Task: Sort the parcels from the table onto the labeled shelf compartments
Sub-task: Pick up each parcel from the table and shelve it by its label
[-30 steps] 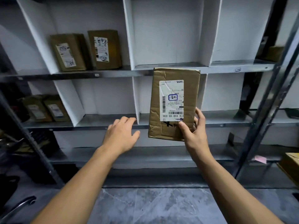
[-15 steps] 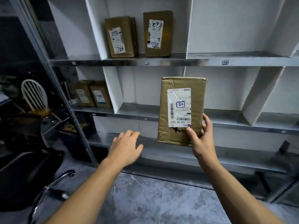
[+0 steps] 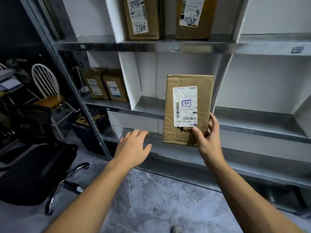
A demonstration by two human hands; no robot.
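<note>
My right hand [image 3: 207, 138] grips the lower right corner of a brown cardboard parcel [image 3: 188, 81], held upright in front of the middle shelf. Its white label [image 3: 185, 106] carries a handwritten "22" in a blue box. My left hand [image 3: 133, 145] hovers empty with fingers spread, palm down, to the left of the parcel and below it. Behind the parcel is a white-walled compartment [image 3: 148, 105] with nothing visible in it. A small tag reading "1-2" [image 3: 176, 47] sits on the shelf edge above.
Two labelled parcels [image 3: 143, 17] stand in the upper compartment, two more [image 3: 107, 86] in the compartment at the left. A metal upright [image 3: 67, 78] frames the shelf's left side. Left of it are a white chair [image 3: 47, 84], a dark crate [image 3: 89, 128] and a black office chair [image 3: 33, 172].
The view has swung left and closer to the shelf. The parcel stays in my right hand, now in front of the compartment under the "1-2" tag. My left hand stays empty.
</note>
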